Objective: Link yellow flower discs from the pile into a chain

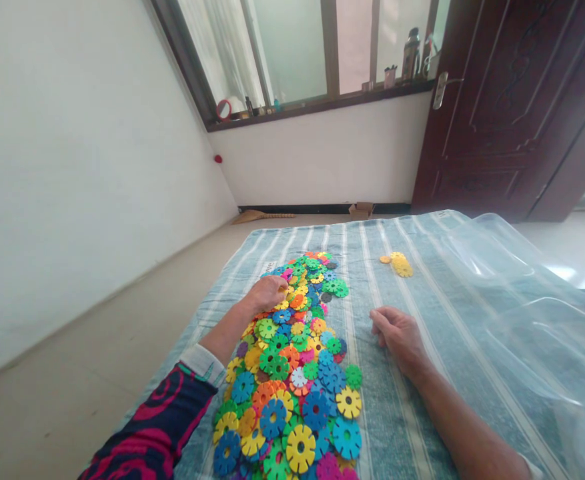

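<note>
A long, low heap of notched plastic discs (289,357), too many overlapping to count, lies on a striped cloth (387,400); its shallow spread probably leaves many colours reachable. The left hand (267,293) is at its far-left edge, fingers curled inward; whether they pinch a disc I cannot tell. One right hand (399,337) hovers beside the heap, fingers drawn together, nothing visible between them. Beyond it sit two yellow discs (403,269) and one orange disc (385,259), seemingly kept apart by colour. At least two clear boxes (495,250) stand rightward, likely within reach.
</note>
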Action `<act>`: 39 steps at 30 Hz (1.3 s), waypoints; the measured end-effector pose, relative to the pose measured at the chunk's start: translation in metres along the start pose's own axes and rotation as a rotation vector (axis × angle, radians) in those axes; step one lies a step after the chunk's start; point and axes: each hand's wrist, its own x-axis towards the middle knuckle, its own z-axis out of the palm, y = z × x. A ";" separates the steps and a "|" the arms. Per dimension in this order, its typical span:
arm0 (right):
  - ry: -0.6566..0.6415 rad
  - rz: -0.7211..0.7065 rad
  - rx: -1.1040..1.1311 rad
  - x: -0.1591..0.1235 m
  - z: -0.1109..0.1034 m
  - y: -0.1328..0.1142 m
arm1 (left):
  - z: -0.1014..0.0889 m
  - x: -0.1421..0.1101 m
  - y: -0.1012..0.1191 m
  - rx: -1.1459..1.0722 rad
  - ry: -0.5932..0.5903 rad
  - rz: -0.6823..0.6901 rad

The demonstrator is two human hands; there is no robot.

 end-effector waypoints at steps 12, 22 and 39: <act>-0.007 -0.010 -0.007 0.000 -0.001 0.002 | -0.003 0.005 0.021 0.137 0.056 -0.189; -0.013 -0.002 0.032 0.001 0.000 0.004 | 0.000 0.009 0.021 0.130 0.019 -0.195; -0.002 0.019 -0.006 0.001 0.001 0.001 | -0.006 0.027 0.053 -0.166 0.131 0.012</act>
